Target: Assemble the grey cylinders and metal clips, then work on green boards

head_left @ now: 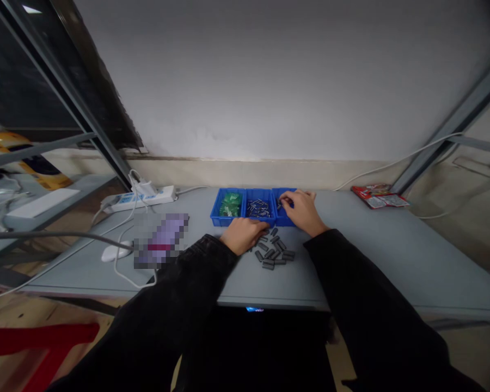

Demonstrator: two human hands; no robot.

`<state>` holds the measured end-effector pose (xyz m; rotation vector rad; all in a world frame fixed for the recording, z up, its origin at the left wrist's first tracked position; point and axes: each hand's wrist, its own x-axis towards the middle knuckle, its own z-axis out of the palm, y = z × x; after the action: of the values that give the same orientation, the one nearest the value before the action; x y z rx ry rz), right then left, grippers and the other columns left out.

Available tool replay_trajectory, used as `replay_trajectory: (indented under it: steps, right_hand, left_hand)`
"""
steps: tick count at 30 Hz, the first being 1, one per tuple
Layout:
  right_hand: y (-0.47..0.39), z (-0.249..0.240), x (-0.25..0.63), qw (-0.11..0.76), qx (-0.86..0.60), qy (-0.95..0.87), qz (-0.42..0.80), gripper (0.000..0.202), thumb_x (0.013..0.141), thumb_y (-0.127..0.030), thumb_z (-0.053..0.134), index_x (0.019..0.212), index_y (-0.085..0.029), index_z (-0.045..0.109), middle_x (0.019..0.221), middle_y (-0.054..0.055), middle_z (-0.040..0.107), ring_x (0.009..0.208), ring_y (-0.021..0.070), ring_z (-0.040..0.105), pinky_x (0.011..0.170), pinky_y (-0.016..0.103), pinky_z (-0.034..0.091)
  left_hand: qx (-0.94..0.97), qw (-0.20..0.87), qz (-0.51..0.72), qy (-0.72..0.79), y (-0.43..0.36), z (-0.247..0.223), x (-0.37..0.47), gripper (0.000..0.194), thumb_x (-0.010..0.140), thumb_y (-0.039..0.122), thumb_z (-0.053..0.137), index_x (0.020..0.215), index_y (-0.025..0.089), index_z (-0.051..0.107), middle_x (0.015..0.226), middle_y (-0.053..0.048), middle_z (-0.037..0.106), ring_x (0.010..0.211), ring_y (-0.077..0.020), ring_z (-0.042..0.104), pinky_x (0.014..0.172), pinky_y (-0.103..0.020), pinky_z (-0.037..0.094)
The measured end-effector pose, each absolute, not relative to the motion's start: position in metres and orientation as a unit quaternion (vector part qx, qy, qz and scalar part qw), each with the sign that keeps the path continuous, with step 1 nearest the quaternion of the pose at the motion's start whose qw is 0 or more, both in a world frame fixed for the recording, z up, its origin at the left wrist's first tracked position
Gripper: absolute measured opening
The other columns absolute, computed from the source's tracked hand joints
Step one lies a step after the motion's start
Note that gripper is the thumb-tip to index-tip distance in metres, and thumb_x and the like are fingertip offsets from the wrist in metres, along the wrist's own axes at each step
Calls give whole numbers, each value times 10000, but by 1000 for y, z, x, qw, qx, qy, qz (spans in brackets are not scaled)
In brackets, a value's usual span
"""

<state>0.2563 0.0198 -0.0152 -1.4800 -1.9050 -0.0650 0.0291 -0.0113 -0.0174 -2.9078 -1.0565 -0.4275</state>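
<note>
My right hand (302, 211) reaches into the right blue bin (285, 222), thumb and fingers pinched together; what lies between them is too small to make out. My left hand (244, 235) rests low in front of the middle blue bin (253, 192), its fingers curled together at the bin's front edge, and their grip is hidden. Just beside it on the table lies a loose pile of short dark grey cylinders (275, 253). Thin shiny metal pieces (258, 208) fill the middle bin. Green pieces (231, 204) in clear plastic sit in the left blue bin (214, 219).
A white power strip (163, 195) with cables stands at the back left of the table (375, 256). Nearer lie a blurred-out purple phone-like object (163, 239) and a white mouse-like object (116, 250). A red snack packet (379, 197) lies at the back right.
</note>
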Motion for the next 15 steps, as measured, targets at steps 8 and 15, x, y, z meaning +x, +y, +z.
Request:
replay_trajectory:
  steps: [8,15]
  right_hand:
    - [15,-11,253,368,-563,-740,-23,192,913,-190,510,912,-242,695,877,45,733,960,255,614,980,455,236]
    - [2,-2,241,420,-447,-789,-32,173,980,-308,525,898,-214,645,837,37,702,852,218,600,904,397,322]
  left_hand:
    - [-942,-39,-144,-301,-7,-18,27,205,991,230,559,1117,182,714,967,-79,756,891,-203,728,772,-290,533]
    - [-920,-72,-285,-259,-7,-23,24,218,1003,284,574,1141,180,707,1024,-74,765,886,-183,730,815,-293,556]
